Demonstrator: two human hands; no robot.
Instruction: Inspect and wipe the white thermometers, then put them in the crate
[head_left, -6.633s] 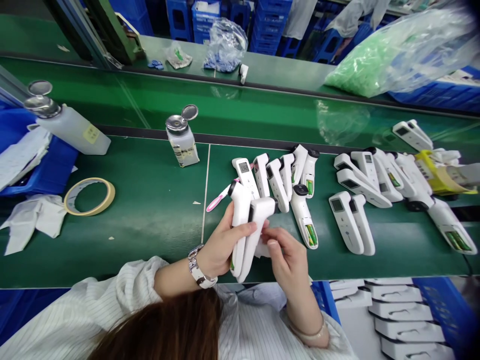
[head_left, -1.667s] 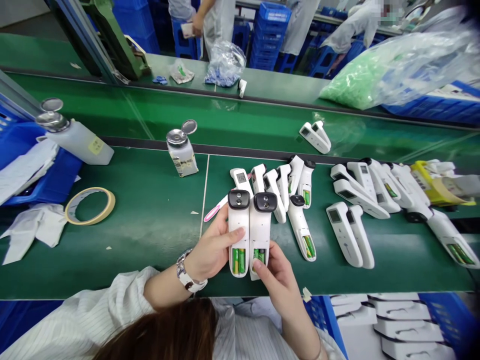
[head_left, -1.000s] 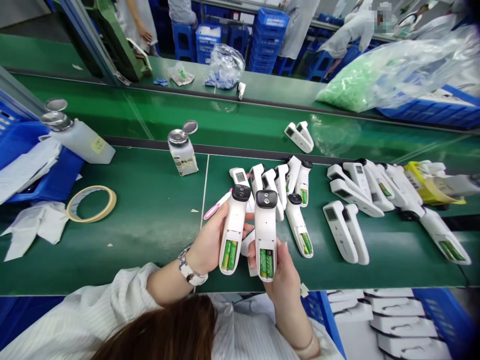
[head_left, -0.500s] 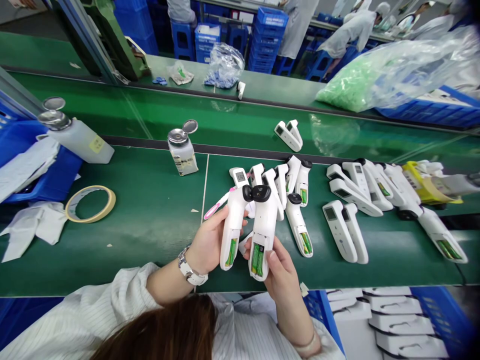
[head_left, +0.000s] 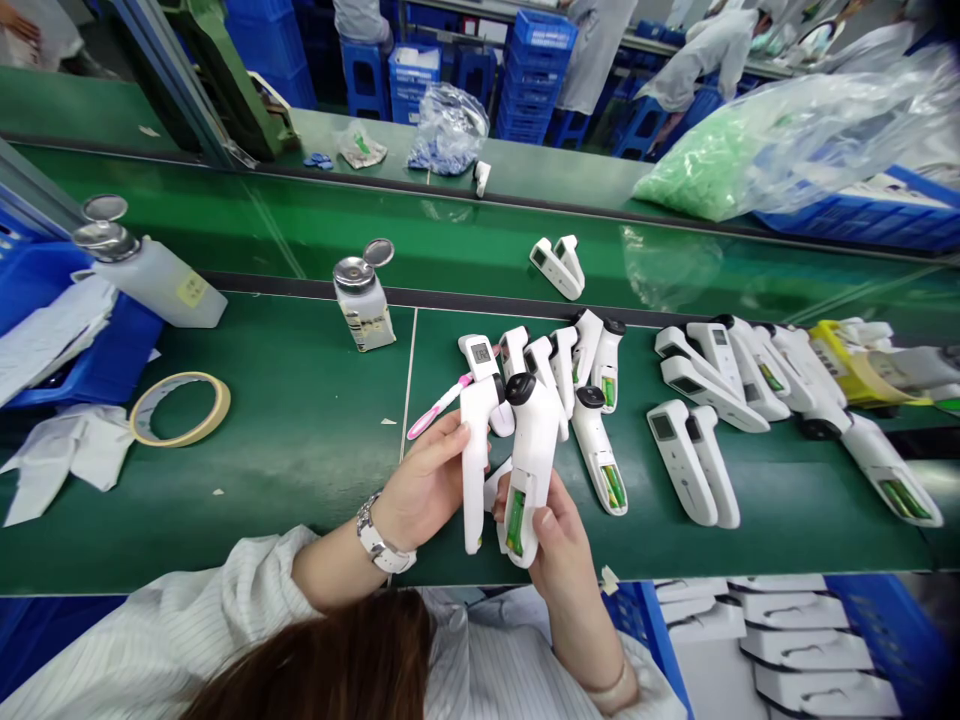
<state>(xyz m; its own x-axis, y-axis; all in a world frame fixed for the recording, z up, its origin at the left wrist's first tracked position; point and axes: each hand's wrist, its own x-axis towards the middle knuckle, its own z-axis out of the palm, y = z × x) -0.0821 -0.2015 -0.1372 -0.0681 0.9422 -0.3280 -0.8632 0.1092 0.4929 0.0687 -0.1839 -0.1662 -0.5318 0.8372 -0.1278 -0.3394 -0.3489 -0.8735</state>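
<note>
Near the bench's front edge, my left hand (head_left: pixel 426 478) is closed round a white infrared thermometer (head_left: pixel 474 465), which is turned side-on. Beside it, my right hand (head_left: pixel 562 545) grips a second white thermometer (head_left: pixel 534 440) by its lower handle. That one has a black round tip at the top, and green batteries (head_left: pixel 517 520) show in its open compartment. Just beyond my hands stand several more white thermometers (head_left: pixel 561 365), one with a lit display (head_left: pixel 480 352). A pink and white toothbrush-like stick (head_left: pixel 441 405) lies left of them. Another thermometer (head_left: pixel 600 460) with bare batteries lies to the right.
A tape roll (head_left: pixel 181 410), white cloth (head_left: pixel 75 450) and pump bottles (head_left: pixel 364 300) are on the left. More thermometers (head_left: pixel 694 465) lie on the right near a yellow container (head_left: pixel 840 365). Two thermometers (head_left: pixel 557 268) ride on the green belt (head_left: pixel 465 250). A blue crate (head_left: pixel 885 630) of thermometers stands below.
The thermometer in my left hand has turned, so its battery compartment faces away. My right hand's thermometer has rotated and tilted slightly. The pair on the belt has shifted left.
</note>
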